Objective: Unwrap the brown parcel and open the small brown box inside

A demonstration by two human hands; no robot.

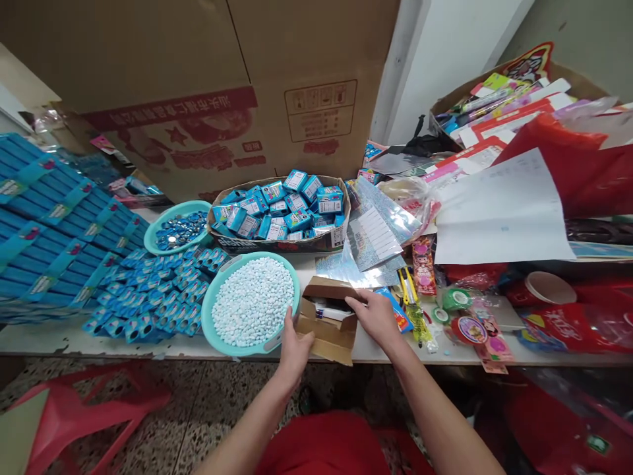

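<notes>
A small open cardboard box (330, 333) sits at the table's front edge with white items inside. My left hand (293, 346) grips its left side, fingers curled round the flap. My right hand (376, 315) rests on its right edge, fingers bent over the rim and reaching inside. Just left of the box stands a teal basin (213, 298) full of small pale blue-white pellets.
A cardboard tray (341, 236) of small blue boxes and a teal bowl (157, 227) of shiny pieces stand behind. Several blue boxes (148, 297) lie loose at left beside stacked blue packs (44, 224). Papers, bags, tape and packets clutter the right. A red stool (74, 409) stands below.
</notes>
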